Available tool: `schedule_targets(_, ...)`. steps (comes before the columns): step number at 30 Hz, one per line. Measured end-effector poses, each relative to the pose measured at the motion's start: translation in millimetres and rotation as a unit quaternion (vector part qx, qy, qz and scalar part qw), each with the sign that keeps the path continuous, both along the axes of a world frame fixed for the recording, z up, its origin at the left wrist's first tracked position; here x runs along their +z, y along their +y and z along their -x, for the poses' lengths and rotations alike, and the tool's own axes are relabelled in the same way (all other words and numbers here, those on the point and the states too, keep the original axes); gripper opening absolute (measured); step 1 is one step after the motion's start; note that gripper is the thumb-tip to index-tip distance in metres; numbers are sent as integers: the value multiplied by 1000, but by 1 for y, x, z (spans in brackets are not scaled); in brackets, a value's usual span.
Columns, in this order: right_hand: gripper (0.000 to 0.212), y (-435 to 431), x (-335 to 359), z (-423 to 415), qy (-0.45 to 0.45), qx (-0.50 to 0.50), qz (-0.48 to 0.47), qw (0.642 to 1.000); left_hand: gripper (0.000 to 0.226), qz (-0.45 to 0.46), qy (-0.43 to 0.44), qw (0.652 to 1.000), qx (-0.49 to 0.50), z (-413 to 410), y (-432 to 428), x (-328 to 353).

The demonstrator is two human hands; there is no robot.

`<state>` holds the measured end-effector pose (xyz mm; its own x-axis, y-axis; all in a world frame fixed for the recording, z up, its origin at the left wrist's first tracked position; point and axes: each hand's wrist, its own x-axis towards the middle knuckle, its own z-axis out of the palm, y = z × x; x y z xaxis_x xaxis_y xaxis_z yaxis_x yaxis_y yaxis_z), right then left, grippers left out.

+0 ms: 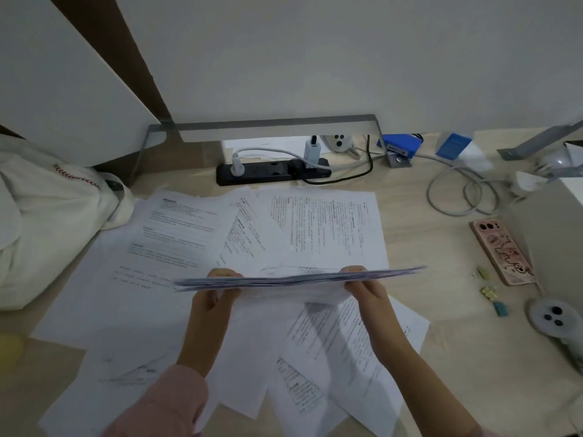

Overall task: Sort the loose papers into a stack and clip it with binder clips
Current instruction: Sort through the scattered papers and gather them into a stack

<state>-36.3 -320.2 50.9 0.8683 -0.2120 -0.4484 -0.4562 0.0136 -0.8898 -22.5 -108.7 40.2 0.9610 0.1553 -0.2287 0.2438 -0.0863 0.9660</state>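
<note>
Head view: stack point(296, 280) (both-handed)

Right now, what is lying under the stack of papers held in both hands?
Under the held stack, more loose printed sheets lie scattered on the desk. The stack and both hands hide whatever lies directly beneath them.

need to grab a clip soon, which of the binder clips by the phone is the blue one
The blue binder clip is the one nearest the person, lowest in the row. The two other clips beyond it are yellowish and lie closer to the phone.
</note>
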Motion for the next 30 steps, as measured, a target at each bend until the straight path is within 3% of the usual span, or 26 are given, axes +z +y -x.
schedule_targets(2, 19, -11, 3, -2, -15, 4, 10, 1000, 11, 10, -1, 1000, -14, -3, -8, 5)
schedule_targets(6, 29, -57, 6, -1, -57, 0, 55, 997, 16, 33, -3, 999, -39, -5, -53, 12)
schedule_targets(8, 21, -90, -2, 3, -37, 1, 113, 993, 29, 30, 3, 997, -76, -3, -86, 10)
schedule_targets(11, 5, -143, -22, 14, 17, -18, 156, 987, 24, 27, 59, 991, -121, 6, -135, -9)
schedule_targets(16, 6, -207, -51, 30, 101, -5, 212, 972, 18, -6, 163, 969, -186, 27, -201, -46)
schedule_targets(24, 31, -255, -77, 37, 146, 10, 231, 962, 31, -106, 234, 946, -200, 43, -242, -94)
schedule_targets(27, 49, -256, -77, 37, 123, 34, 294, 947, 29, -133, 237, 943, -194, 47, -243, -98)
schedule_targets(30, 53, -253, -74, 39, 100, 56, 360, 926, 21, -166, 223, 939, -201, 48, -239, -90)
